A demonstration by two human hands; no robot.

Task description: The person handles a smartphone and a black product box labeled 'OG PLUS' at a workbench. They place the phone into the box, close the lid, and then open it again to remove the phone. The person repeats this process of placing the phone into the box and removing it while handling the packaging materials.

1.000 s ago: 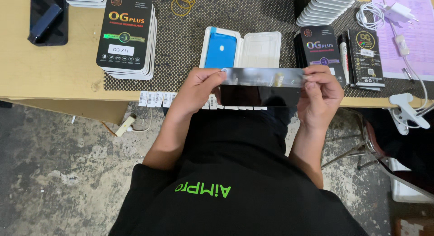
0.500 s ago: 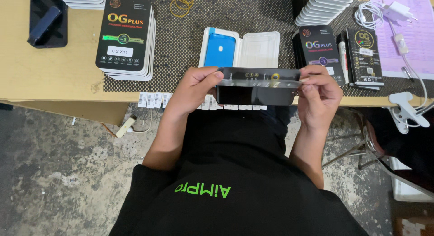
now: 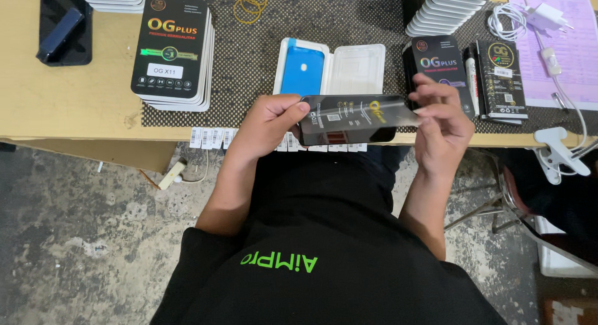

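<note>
The flat black package (image 3: 355, 118) is a thin, glossy rectangle with small printed panels and a gold mark on its face; light glares off its right half. It is held level in the air just above the near edge of the bench (image 3: 75, 107), long side running left to right.

The bench is pale wood with a dark mesh mat (image 3: 249, 63) over its middle. On the mat sit a stack of black boxes (image 3: 172, 51) at left, an open white tray with a blue film (image 3: 330, 70) just behind the package, more black boxes (image 3: 439, 60) at right, and yellow rubber bands (image 3: 250, 4) at the far edge. A white charger cable (image 3: 529, 17) lies over pink paper. Below is rough, stained concrete floor (image 3: 81, 238).

The left hand (image 3: 268, 122) pinches the package's left end — thumb on top, fingers curled beneath. The right hand (image 3: 443, 122) grips the right end, fingertips closed over its edge.
</note>
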